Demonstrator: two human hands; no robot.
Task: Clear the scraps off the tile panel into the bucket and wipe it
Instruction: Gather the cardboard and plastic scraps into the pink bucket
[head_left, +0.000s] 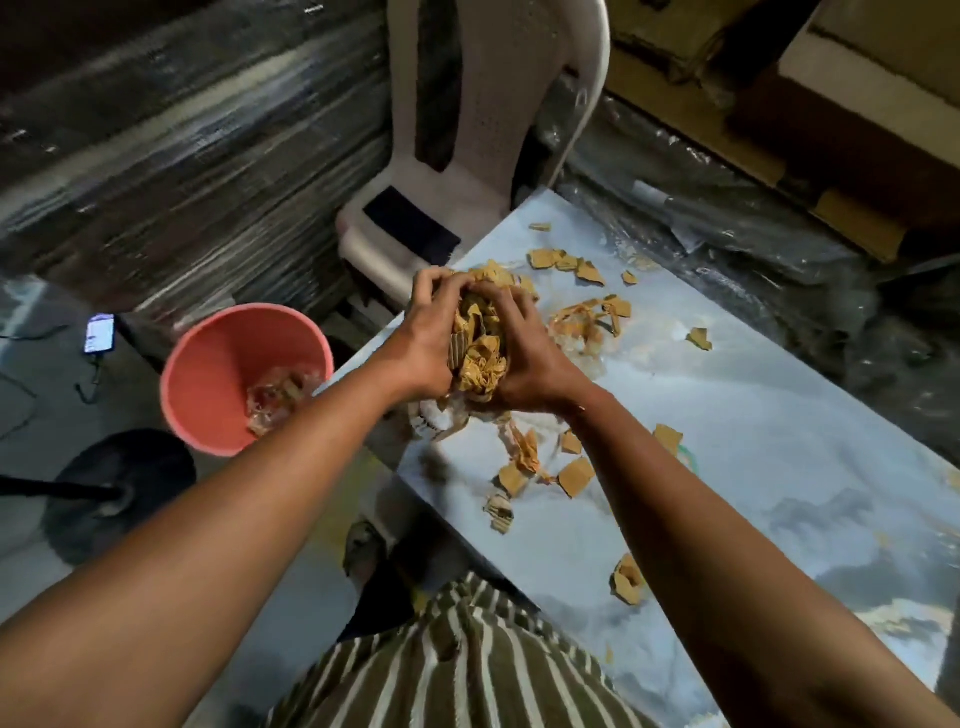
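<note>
A glossy blue-grey marbled tile panel (753, 457) runs from the centre to the lower right. Both hands press a wad of brown cardboard scraps (480, 345) between them above the panel's left edge: my left hand (428, 338) on its left side, my right hand (524, 358) on its right. Loose cardboard scraps (574, 475) lie scattered on the panel in front of and beyond the hands. A pink bucket (208, 374) stands on the floor left of the panel, with some scraps and clear plastic in its bottom.
A white plastic chair (483, 156) stands beyond the panel's far end. Plastic-wrapped stacks line the left wall. A lit phone (100, 332) lies on the floor by the bucket. A black round stand base (119, 493) sits at lower left. Cardboard boxes (831, 130) are piled at right.
</note>
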